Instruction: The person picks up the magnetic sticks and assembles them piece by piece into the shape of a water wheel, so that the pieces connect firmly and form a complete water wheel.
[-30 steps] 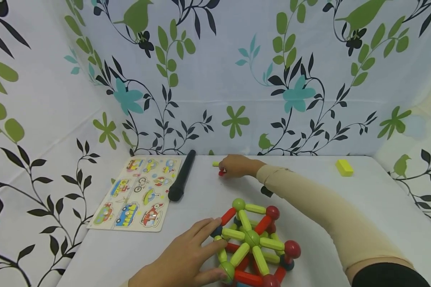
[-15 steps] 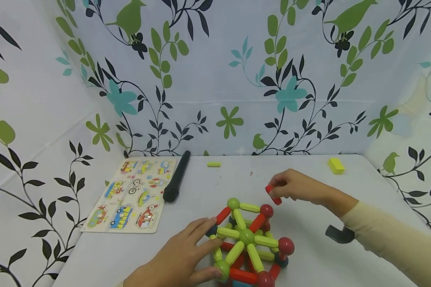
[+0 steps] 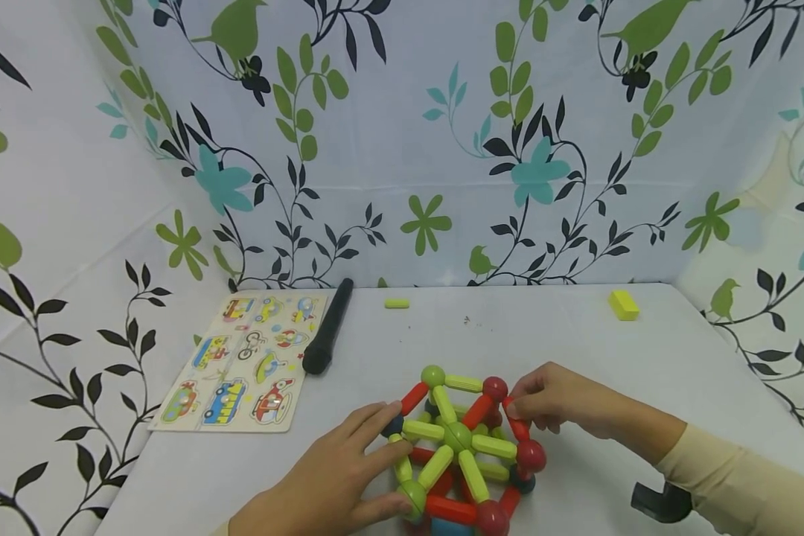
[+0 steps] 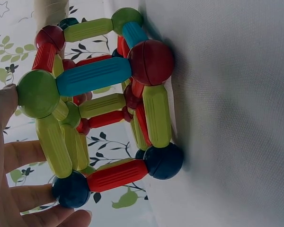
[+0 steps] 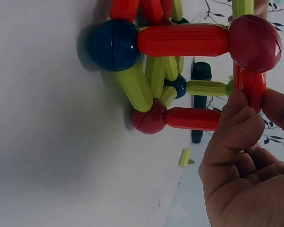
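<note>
A magnetic ball-and-stick structure (image 3: 457, 438) in yellow-green, red and blue stands on the white table before me. My left hand (image 3: 348, 465) holds its left side. In the left wrist view the thumb lies against a green ball (image 4: 38, 93), and fingers reach behind the yellow-green stick and the dark blue ball (image 4: 71, 189). At the upper right of the structure my right hand (image 3: 563, 398) pinches a red stick (image 3: 519, 426) between thumb and fingers. One end of that stick meets a dark red ball (image 5: 254, 43); its other end is near another red ball (image 3: 495, 388).
A wooden picture board (image 3: 241, 365) with vehicles lies at the left, a black microphone (image 3: 328, 327) along its right edge. Farther back are a loose yellow-green stick (image 3: 397, 304) and a yellow block (image 3: 624, 305). Patterned cloth (image 3: 375, 149) borders the table behind.
My right hand has picked up the red stick at the table's back and brought it toward me to the structure's right side. My left hand has stayed on the structure.
</note>
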`<state>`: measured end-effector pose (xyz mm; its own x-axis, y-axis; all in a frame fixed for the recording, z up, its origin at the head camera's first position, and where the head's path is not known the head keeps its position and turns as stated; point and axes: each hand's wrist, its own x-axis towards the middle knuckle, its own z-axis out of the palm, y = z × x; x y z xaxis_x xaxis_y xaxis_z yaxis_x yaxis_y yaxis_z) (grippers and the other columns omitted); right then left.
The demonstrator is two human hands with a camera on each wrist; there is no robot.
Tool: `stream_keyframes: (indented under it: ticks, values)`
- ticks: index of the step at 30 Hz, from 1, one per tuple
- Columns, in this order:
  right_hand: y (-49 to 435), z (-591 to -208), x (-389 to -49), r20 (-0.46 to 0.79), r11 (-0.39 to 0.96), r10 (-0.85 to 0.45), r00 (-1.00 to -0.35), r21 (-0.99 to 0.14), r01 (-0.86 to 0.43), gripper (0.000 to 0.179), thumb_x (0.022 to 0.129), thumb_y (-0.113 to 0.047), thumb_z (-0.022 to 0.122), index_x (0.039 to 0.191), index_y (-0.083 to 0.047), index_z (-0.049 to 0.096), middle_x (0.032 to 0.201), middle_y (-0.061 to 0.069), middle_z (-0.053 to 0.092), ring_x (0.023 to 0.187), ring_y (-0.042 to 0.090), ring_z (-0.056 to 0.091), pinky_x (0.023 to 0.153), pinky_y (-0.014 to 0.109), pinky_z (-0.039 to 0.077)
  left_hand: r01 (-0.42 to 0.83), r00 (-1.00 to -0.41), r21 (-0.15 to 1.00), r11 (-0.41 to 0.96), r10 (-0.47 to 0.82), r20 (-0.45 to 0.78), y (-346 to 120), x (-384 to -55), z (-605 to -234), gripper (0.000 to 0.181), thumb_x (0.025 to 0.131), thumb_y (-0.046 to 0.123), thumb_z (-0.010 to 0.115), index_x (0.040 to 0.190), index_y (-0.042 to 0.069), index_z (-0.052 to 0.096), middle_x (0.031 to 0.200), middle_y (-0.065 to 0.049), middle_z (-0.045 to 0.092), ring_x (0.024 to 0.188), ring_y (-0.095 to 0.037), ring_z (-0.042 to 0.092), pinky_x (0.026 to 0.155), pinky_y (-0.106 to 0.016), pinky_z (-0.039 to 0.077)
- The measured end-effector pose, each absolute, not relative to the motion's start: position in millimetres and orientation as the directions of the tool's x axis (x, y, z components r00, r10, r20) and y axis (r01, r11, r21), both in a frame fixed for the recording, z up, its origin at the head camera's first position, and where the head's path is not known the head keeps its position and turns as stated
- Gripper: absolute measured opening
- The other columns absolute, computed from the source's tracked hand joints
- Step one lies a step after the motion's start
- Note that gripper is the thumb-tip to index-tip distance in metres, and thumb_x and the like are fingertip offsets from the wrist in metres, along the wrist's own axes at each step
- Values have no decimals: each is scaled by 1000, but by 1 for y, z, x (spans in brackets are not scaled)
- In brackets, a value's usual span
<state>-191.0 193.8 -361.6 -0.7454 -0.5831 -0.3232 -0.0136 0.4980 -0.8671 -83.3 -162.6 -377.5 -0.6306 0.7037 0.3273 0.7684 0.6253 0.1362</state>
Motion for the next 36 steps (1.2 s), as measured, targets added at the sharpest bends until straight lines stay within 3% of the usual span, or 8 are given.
stream_keyframes:
  ticks: [20, 26, 29, 32, 36]
  values:
    - [194, -359, -194, -323, 507, -583, -745, -862, -23, 28, 94, -31, 71, 99, -4, 78, 75, 14, 67, 61, 18, 57, 55, 25, 49, 746, -664, 175, 642, 701, 259, -162, -83, -375, 54, 100, 63, 49, 137, 26, 62, 160, -8, 40, 141, -26, 42, 98, -42, 55]
    - [205, -361, -233, -228, 557, -532, -816, -819, -135, 27, 100, -29, 63, 103, -3, 73, 78, 11, 68, 62, 20, 56, 54, 26, 49, 749, -660, 185, 636, 697, 281, -162, -84, -377, 53, 100, 62, 50, 137, 26, 61, 159, -9, 41, 140, -28, 44, 96, -42, 56]
    - [198, -372, -275, -104, 614, -529, -842, -732, -295, 22, 100, -26, 64, 111, -9, 72, 86, 6, 67, 71, 21, 59, 60, 28, 52, 743, -668, 202, 638, 690, 280, -162, -83, -379, 53, 99, 63, 51, 137, 28, 61, 159, -9, 41, 139, -28, 46, 93, -42, 57]
    - [173, -384, -318, 12, 666, -580, -815, -568, -483, 24, 99, -21, 67, 119, -10, 72, 99, 3, 70, 82, 20, 62, 69, 31, 55, 739, -674, 210, 641, 690, 264, -163, -84, -378, 54, 99, 64, 50, 137, 28, 61, 158, -9, 42, 138, -28, 46, 92, -41, 58]
    - [119, -391, -363, -4, 696, -674, -739, -341, -633, 36, 98, -21, 67, 132, -9, 67, 119, 7, 71, 102, 22, 67, 86, 37, 57, 729, -684, 217, 649, 692, 229, -163, -85, -376, 54, 98, 66, 49, 134, 29, 62, 157, -7, 43, 138, -27, 46, 94, -40, 57]
